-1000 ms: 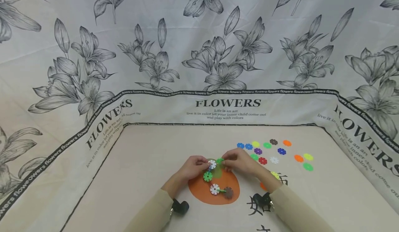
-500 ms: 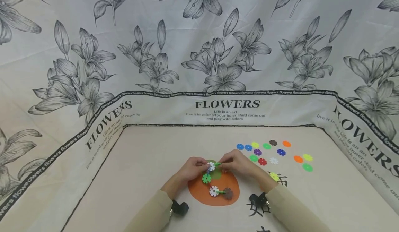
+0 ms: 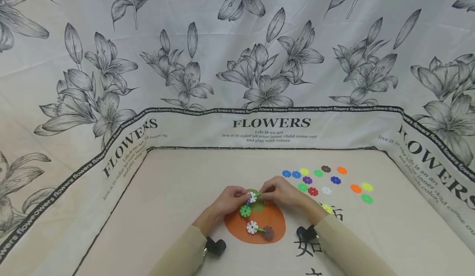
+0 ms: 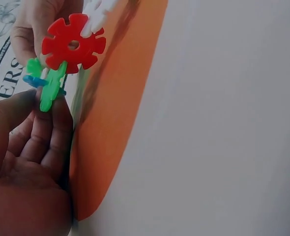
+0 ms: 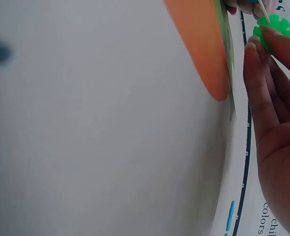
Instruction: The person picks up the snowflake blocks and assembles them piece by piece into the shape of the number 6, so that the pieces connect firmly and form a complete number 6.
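Note:
Linked plastic snowflake discs form a chain hanging over an orange mat. Its upper end is pinched by my left hand (image 3: 231, 199), beside the white disc (image 3: 252, 197) and blue disc (image 4: 34, 81). Below come a green disc (image 3: 245, 211), a red disc (image 4: 73, 44), another white disc (image 3: 252, 227) and a brown disc (image 3: 268, 233). With thumb and fingertips, my right hand (image 3: 280, 192) pinches a green snowflake disc (image 5: 277, 28), edge-on against the upper white disc in the head view. How deep their slots engage is hard to see.
The orange mat (image 3: 274, 222) with a green top lies beneath the hands. Several loose discs are scattered at back right, including a red disc (image 3: 313, 191) and an orange disc (image 3: 342, 170). A yellow disc (image 3: 327, 208) lies by the right forearm. Printed cloth (image 3: 271, 127) rises behind.
The right hand has shifted slightly left, and its green disc has turned edge-on against the white disc. The chain's lower end has swung a little left. The right forearm now covers an orange disc.

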`<action>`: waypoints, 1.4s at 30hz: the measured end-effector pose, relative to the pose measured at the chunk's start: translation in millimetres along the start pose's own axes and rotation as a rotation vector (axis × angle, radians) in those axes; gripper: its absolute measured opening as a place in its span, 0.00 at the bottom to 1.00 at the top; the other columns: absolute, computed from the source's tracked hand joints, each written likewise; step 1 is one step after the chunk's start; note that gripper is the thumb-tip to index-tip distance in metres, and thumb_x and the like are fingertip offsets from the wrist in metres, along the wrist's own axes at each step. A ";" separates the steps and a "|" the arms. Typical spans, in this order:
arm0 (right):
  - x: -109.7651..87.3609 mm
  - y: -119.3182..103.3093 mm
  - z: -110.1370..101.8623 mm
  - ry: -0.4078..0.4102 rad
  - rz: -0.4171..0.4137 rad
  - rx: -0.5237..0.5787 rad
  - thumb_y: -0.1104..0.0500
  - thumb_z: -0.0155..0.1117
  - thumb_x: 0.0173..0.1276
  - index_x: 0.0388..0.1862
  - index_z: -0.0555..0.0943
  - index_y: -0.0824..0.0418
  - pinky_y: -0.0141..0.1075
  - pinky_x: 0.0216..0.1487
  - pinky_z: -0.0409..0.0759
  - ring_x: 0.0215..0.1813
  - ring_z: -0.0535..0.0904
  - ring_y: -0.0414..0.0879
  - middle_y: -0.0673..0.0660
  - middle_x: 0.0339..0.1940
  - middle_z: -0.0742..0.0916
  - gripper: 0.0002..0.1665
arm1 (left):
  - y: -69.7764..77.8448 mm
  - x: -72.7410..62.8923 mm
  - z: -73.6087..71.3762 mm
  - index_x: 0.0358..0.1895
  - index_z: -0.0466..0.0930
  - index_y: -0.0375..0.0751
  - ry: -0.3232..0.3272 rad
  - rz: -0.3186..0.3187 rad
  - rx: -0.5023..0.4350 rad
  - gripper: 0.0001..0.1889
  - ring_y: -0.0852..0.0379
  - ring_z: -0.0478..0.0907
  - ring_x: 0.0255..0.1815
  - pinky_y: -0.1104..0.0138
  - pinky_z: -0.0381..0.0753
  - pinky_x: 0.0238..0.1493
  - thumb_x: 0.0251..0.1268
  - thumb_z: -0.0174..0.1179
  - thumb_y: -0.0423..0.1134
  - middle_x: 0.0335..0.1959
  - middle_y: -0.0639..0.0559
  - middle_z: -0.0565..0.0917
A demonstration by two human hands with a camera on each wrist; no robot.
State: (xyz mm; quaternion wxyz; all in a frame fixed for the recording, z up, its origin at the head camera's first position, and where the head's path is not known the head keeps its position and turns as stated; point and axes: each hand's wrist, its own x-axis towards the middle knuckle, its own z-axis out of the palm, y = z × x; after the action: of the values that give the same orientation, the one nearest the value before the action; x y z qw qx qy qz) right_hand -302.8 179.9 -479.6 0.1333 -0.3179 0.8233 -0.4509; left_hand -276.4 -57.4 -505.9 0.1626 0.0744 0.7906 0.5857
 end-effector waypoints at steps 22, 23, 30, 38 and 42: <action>-1.9 37.9 -60.3 0.355 0.441 -0.487 0.57 0.68 0.68 0.56 0.81 0.70 0.47 0.44 0.77 0.40 0.76 0.52 0.59 0.39 0.83 0.23 | -6.5 1.5 -0.8 0.44 0.83 0.40 -0.023 0.016 -0.002 0.08 0.57 0.81 0.37 0.64 0.79 0.47 0.73 0.63 0.41 0.34 0.51 0.88; -1.2 39.0 -60.5 0.354 0.454 -0.482 0.57 0.68 0.68 0.55 0.81 0.70 0.48 0.44 0.78 0.41 0.77 0.52 0.60 0.40 0.83 0.22 | -6.7 1.6 -0.3 0.44 0.83 0.40 -0.024 0.013 -0.001 0.08 0.57 0.80 0.38 0.64 0.79 0.47 0.73 0.63 0.41 0.34 0.52 0.88; 1.9 38.6 -59.9 0.377 0.516 -0.386 0.58 0.67 0.70 0.52 0.80 0.70 0.51 0.54 0.79 0.49 0.79 0.56 0.64 0.47 0.84 0.19 | -2.7 0.9 0.3 0.46 0.83 0.40 -0.015 0.010 0.013 0.08 0.57 0.80 0.39 0.63 0.79 0.49 0.74 0.63 0.41 0.35 0.52 0.88; -5.4 25.6 -59.9 0.388 0.470 -0.322 0.56 0.69 0.69 0.45 0.80 0.67 0.41 0.42 0.78 0.40 0.78 0.52 0.60 0.38 0.84 0.15 | 2.0 -0.2 -1.0 0.45 0.82 0.39 -0.014 0.018 0.016 0.08 0.56 0.80 0.38 0.62 0.79 0.49 0.74 0.62 0.40 0.35 0.50 0.88; -9.1 15.6 -53.1 0.378 0.433 -0.155 0.55 0.69 0.71 0.46 0.82 0.66 0.35 0.34 0.75 0.34 0.79 0.47 0.58 0.32 0.87 0.15 | 1.4 -0.7 -2.0 0.46 0.83 0.39 -0.021 0.016 0.010 0.08 0.57 0.80 0.39 0.62 0.79 0.50 0.75 0.62 0.41 0.35 0.51 0.88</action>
State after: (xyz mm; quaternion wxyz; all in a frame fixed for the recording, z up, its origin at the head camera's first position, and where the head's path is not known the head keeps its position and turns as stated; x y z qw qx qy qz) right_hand -329.1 226.7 -463.5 0.0459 -0.0545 0.9141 -0.3992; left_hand -276.5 -59.0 -504.0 0.1658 0.0879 0.7911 0.5822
